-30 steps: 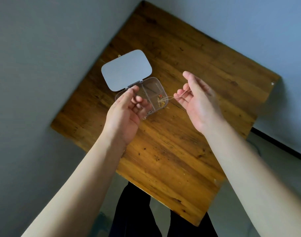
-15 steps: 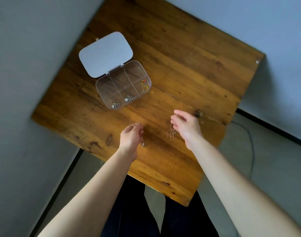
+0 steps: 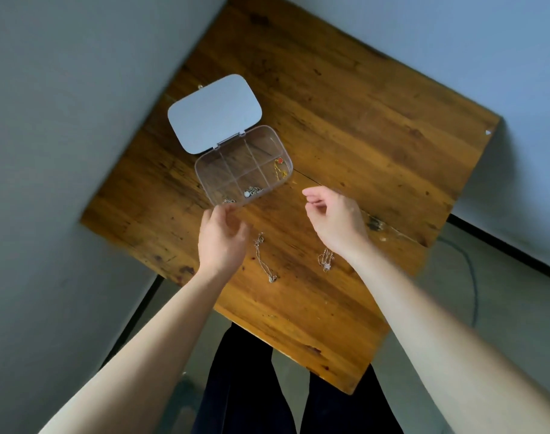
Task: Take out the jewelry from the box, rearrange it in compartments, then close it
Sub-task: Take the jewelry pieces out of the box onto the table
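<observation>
A clear plastic jewelry box (image 3: 269, 132) with several compartments lies open on the wooden table (image 3: 377, 126), its lid (image 3: 214, 112) flat behind it. Inside lie a gold piece with a red charm (image 3: 280, 169), a silver pendant piece (image 3: 251, 191) and a small silver piece (image 3: 228, 201) at the front edge. Two silver chains rest on the table: one (image 3: 264, 261) between my hands, one (image 3: 326, 260) under my right wrist. My left hand (image 3: 222, 238) hovers at the box's near edge, fingers apart, holding nothing. My right hand (image 3: 336, 219) is loosely curled and empty, right of the box.
The table sits in a corner between grey walls. Its near edge runs just above my dark trouser legs (image 3: 251, 386). A dark cable (image 3: 472, 270) lies on the floor to the right.
Both hands have let go of the chains, which now lie on the table, and have moved up toward the box. The camera view has shifted.
</observation>
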